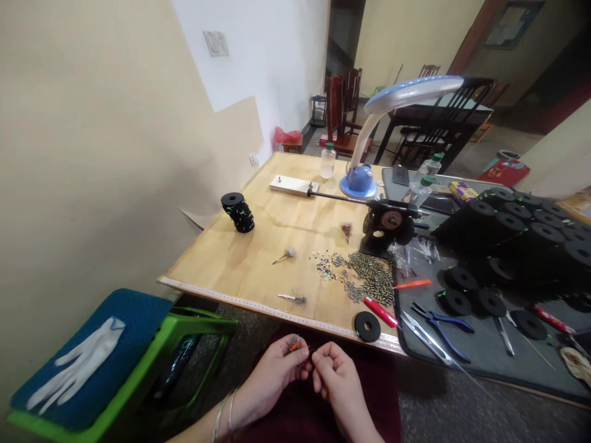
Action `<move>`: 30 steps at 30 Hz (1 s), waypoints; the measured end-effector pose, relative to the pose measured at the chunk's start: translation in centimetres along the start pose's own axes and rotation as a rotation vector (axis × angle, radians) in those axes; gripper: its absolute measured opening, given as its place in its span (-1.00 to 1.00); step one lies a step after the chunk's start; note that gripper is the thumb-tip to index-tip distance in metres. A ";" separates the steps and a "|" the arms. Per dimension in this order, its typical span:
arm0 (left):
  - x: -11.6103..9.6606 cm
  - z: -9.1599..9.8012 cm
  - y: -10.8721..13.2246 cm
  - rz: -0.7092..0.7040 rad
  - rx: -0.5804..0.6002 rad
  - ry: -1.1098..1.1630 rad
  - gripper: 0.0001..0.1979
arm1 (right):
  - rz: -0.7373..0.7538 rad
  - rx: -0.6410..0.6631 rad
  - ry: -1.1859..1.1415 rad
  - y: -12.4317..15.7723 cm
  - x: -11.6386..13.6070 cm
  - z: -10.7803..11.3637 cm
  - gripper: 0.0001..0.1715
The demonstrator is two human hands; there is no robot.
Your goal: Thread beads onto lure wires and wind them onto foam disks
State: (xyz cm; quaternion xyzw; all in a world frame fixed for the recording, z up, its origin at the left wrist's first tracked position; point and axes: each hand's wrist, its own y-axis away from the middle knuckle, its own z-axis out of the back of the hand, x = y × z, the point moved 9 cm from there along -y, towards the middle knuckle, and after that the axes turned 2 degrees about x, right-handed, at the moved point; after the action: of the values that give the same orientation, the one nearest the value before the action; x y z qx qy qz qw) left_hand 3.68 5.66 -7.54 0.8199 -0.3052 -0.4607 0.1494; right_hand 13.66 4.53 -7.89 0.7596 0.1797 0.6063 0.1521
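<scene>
Both hands are low in front of the wooden table (258, 246), above my lap. My left hand (272, 372) pinches a small orange and dark tufted piece (294, 344) between its fingertips. My right hand (335, 372) is closed in a pinch right beside it, fingertips almost touching the left; what it holds is too small to name. On the table just beyond lie a flat black disc (367, 326), a red-handled tool (379, 311), a heap of small metal pieces (372, 280) and scattered coloured beads (325, 266).
A black vice-like tool (388, 227) with a long rod stands mid-table, a blue desk lamp (360, 178) behind it. Stacked black spools (521, 237), pliers (441, 321) and scissors (427, 338) lie on a grey mat at right. A green stool (184, 332) holds a white glove (80, 363).
</scene>
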 end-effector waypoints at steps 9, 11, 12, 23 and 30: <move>-1.8 0.2 0.2 -0.145 -0.045 -0.308 -0.77 | -0.047 0.007 -0.005 0.1 0.1 -0.4 -0.53; -1.9 0.2 0.2 -0.147 -0.046 -0.331 -0.77 | -0.046 -0.005 -0.001 0.1 0.2 -0.3 -0.53; -1.9 0.2 0.2 -0.143 -0.044 -0.329 -0.76 | -0.045 -0.010 0.003 0.1 0.2 -0.3 -0.53; -1.8 0.1 0.1 -0.126 -0.036 -0.313 -0.76 | -0.029 -0.008 0.018 -0.1 0.3 -0.3 -0.52; -1.8 -0.4 0.1 -0.141 0.003 -0.390 -0.74 | 0.009 -0.017 -0.002 -0.4 0.6 -0.1 -0.49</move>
State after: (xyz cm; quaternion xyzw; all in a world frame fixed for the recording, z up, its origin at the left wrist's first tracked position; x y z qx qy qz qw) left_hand 3.28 6.76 -6.06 0.7346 -0.2711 -0.6197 0.0536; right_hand 13.67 5.17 -7.56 0.7598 0.1712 0.6075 0.1559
